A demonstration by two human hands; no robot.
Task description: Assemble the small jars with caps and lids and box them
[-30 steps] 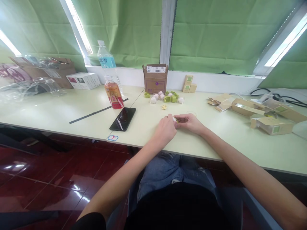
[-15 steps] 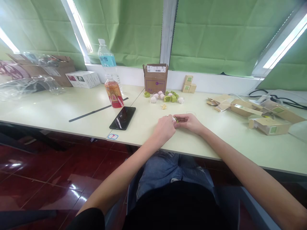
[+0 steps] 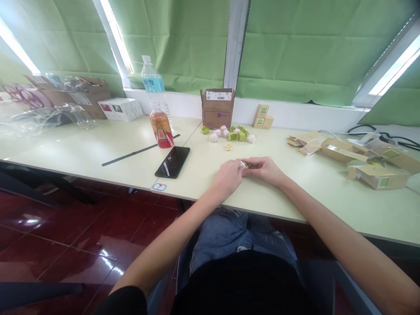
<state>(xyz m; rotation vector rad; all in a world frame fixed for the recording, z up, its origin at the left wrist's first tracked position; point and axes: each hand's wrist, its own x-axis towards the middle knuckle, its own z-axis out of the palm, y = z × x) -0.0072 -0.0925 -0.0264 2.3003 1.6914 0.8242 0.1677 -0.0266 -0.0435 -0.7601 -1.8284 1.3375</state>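
My left hand [image 3: 228,177] and my right hand [image 3: 267,169] meet over the pale table [image 3: 98,151], fingertips pinched together on a small white and green piece [image 3: 243,164]. Both hands rest near the table's front edge. Behind them lies a cluster of small green and white pieces [image 3: 231,133], with one tiny yellowish piece [image 3: 227,147] apart from it. Most of the held piece is hidden by my fingers.
A black phone [image 3: 173,162] lies left of my hands, beside a red drink bottle [image 3: 161,127] and a water bottle [image 3: 152,85]. A small open carton [image 3: 218,107] stands at the back. Flat tan boxes [image 3: 357,155] spread on the right. A dark strip [image 3: 138,151] lies at the left.
The view has shifted slightly, so everything sits a little to the right. My hands stay together on the small piece, with hardly any motion.
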